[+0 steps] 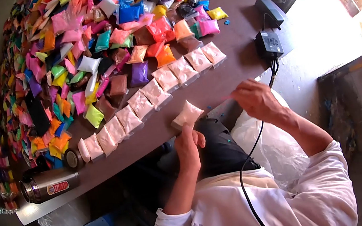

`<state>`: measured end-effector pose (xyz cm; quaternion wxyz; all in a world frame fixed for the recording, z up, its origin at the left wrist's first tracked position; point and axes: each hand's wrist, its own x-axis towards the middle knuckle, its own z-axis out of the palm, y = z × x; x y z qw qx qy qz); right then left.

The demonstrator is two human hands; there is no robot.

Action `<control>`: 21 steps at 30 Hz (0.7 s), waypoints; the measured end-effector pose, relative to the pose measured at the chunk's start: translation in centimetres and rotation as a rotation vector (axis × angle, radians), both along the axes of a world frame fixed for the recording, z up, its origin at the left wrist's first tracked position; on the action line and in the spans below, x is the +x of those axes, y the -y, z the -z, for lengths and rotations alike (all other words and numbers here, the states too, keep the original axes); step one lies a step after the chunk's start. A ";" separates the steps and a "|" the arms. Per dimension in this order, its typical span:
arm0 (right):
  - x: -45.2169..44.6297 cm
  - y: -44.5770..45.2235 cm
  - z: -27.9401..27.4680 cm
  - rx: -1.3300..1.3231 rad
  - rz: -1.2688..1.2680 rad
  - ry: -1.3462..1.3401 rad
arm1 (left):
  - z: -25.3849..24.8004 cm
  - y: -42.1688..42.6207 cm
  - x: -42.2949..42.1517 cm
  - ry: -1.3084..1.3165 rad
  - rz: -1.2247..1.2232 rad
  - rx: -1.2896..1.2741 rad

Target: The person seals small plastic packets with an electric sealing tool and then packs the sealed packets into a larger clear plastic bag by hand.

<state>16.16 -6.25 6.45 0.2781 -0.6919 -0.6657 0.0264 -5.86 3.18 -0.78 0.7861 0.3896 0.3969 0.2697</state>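
Observation:
My left hand point(188, 148) pinches the near corner of a small pale-pink packet point(189, 113) at the table's front edge. The packet looks plump and sealed, its clear edges showing. To the right, my right hand point(256, 100) is raised beside the table edge, its fingers curled together; a faint reddish streak shows by the fingertips, too blurred to name. Beyond the left hand, a slanting row of similar pale-pink packets point(141, 105) lies side by side on the brown table point(237, 20).
A large heap of colourful packets point(80, 38) covers the table's far left. A steel flask point(50, 184) lies at the left edge, its round lid point(73, 158) nearby. Black boxes point(269, 44) with a cable stand at right. A clear plastic bag point(269, 146) hangs beside my lap.

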 end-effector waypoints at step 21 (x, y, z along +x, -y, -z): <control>-7.0 -1.3 2.4 -0.065 0.380 -0.504 | -0.5 0.4 1.4 -0.049 0.001 -0.030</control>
